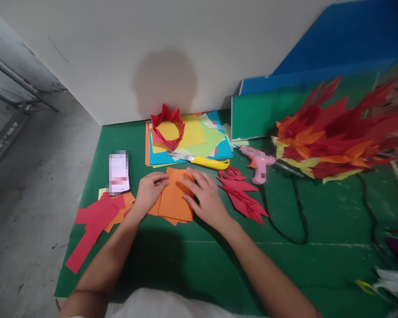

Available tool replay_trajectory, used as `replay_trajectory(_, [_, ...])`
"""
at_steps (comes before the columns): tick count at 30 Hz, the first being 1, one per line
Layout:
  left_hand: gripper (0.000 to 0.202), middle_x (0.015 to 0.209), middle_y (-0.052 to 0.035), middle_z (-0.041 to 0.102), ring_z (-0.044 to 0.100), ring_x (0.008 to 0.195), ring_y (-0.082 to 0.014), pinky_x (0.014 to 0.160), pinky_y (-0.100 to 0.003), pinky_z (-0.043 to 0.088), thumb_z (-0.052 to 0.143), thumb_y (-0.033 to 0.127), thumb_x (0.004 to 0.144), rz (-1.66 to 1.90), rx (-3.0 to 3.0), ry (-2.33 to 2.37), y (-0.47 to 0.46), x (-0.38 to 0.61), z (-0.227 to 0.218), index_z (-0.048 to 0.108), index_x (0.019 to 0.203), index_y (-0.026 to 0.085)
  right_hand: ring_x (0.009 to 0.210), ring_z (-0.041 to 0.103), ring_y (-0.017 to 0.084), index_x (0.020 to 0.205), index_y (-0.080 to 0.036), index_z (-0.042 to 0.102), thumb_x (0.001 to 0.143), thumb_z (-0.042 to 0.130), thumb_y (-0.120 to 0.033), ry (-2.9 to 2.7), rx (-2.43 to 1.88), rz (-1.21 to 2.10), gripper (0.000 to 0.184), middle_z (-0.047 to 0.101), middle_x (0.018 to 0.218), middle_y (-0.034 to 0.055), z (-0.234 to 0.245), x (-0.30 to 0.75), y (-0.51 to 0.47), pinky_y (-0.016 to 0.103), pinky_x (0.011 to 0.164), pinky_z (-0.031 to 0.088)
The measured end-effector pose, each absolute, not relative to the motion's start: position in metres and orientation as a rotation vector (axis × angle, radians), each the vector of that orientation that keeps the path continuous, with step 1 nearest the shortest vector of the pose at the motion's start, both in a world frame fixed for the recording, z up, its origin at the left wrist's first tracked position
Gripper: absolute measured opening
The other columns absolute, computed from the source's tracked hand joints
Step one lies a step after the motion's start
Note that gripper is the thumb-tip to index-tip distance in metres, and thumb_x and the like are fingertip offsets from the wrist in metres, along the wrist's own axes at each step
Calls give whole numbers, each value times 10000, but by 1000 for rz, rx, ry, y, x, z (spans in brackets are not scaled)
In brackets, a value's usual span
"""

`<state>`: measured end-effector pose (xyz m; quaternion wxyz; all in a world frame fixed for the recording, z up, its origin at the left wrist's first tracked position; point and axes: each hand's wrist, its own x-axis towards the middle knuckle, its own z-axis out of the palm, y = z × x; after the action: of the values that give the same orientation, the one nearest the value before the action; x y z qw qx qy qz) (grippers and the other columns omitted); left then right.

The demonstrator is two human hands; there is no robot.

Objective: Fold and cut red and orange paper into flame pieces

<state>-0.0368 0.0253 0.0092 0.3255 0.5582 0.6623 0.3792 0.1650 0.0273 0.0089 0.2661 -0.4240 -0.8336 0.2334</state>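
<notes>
Lightly curled, my left hand (151, 188) rests at the orange sheets' (175, 204) far-left corner; whether it pinches, I cannot tell. My right hand (206, 196) spreads unclenched over their right edge. Lying inward from the table's (219, 274) left edge, they should handle light, easily creased, best held by 2 opposite edges.

Looks like a makeshift paper-craft workshop in a rough room, with a grey concrete floor (33, 185), a stained wall (6, 39) and a metal frame (24, 85) at far left. Furnished with a green tabletop (219, 274) bearing a pink hot glue gun (260, 164), a yellow-handled utility knife (209, 163), orange paper sheets (175, 201), a red folded-paper ring (172, 144) and a spiky red-and-orange paper cluster (334, 141).
</notes>
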Motion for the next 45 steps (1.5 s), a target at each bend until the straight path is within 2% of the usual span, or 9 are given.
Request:
replay_trajectory(2, [104, 944, -69, 719, 686, 829, -179, 766, -305, 583, 664, 166, 748, 954, 1536, 1764, 27, -39, 7, 738, 820, 183, 1265, 406, 274, 1165, -255, 603, 901, 480, -202, -2423, -1071, 572, 296, 506, 1367, 80, 10, 162, 27, 484, 1025, 331])
replay_trajectory(7, [119, 907, -57, 722, 681, 833, -189, 760, -315, 573, 651, 141, 747, 942, 1699, 1762, 27, -38, 0, 727, 824, 193, 1142, 498, 252, 1126, -247, 633, 919, 471, -197, -2559, -1064, 489, 268, 601, 1236, 90, 7, 158, 26, 425, 898, 375])
replay_trajectory(14, [135, 924, -59, 718, 670, 818, -189, 776, -337, 555, 614, 156, 767, 942, 1778, 1756, 26, -37, -5, 719, 841, 197, 1051, 511, 233, 1060, -296, 689, 931, 496, -256, -2577, -1050, 486, 235, 629, 1115, 78, 6, 165, 24, 402, 849, 349])
replay_trajectory(18, [133, 931, -63, 714, 664, 793, -184, 741, -325, 552, 613, 134, 766, 936, 1811, 1758, 25, -36, -4, 710, 840, 187, 1006, 505, 219, 1039, -335, 707, 932, 506, -275, -2579, -1027, 565, 236, 636, 1018, 65, 6, 172, 19, 388, 827, 336])
replay_trajectory(22, [139, 938, -74, 709, 663, 822, -198, 785, -346, 539, 624, 98, 759, 924, 1837, 1763, 24, -35, -3, 703, 845, 173, 952, 494, 207, 1020, -358, 715, 925, 523, -278, -2579, -1028, 684, 229, 622, 924, 47, 7, 180, 10, 370, 793, 322])
replay_trajectory(27, [137, 936, -75, 710, 665, 838, -199, 813, -358, 534, 599, 109, 794, 907, 1929, 1771, 23, -34, -4, 698, 866, 172, 926, 483, 211, 1010, -377, 714, 912, 541, -290, -2594, -1028, 767, 217, 627, 898, 37, 9, 187, 2, 354, 749, 307])
replay_trajectory(35, [159, 966, -87, 707, 659, 892, -218, 860, -384, 519, 553, 147, 839, 906, 1969, 1767, 21, -34, -7, 697, 895, 183, 902, 507, 220, 1116, -314, 644, 906, 551, -262, -2564, -1115, 704, 236, 681, 951, 33, 5, 185, 13, 359, 710, 275])
replay_trajectory(39, [165, 998, -91, 704, 652, 929, -231, 867, -395, 511, 542, 166, 852, 871, 1969, 1772, 20, -34, -6, 694, 915, 182, 868, 514, 230, 918, -232, 629, 898, 558, -260, -2436, -1279, 587, 79, 689, 915, 41, 5, 179, 34, 348, 690, 251])
replay_trajectory(45, [153, 988, -84, 703, 655, 915, -222, 878, -391, 508, 544, 156, 852, 887, 1948, 1762, 20, -32, -5, 686, 903, 183, 833, 503, 227, 754, -203, 547, 893, 561, -251, -2375, -1444, 285, 148, 647, 819, 39, 7, 169, 70, 341, 655, 222])
